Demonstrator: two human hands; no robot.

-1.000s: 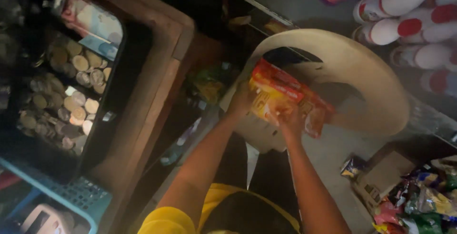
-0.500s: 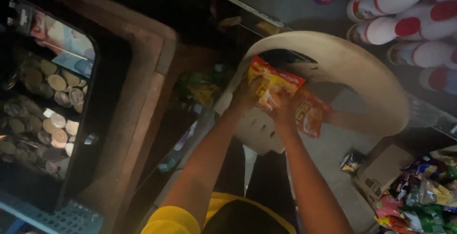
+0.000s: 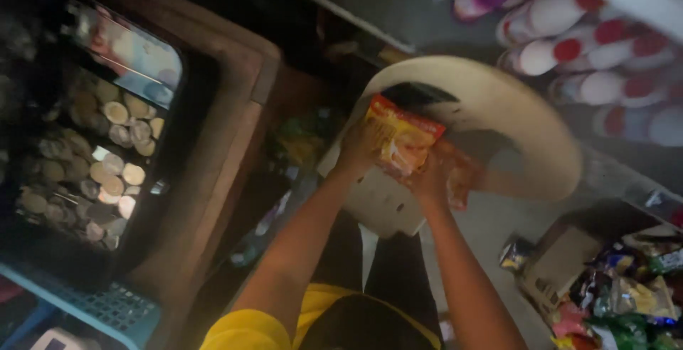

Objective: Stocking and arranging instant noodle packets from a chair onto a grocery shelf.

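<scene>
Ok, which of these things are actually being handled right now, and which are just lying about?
In hand:
left hand and right hand, both gripping the orange snack packets
cream plastic chair beneath them

Lying about:
tray of coins in the wooden drawer
blue basket
red-and-white bottles
pile of mixed packets

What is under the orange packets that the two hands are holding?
Under the orange packets is the seat of a cream plastic chair. The left hand and right hand grip the packets and cover the seat directly below, so anything lying there stays hidden.
</scene>
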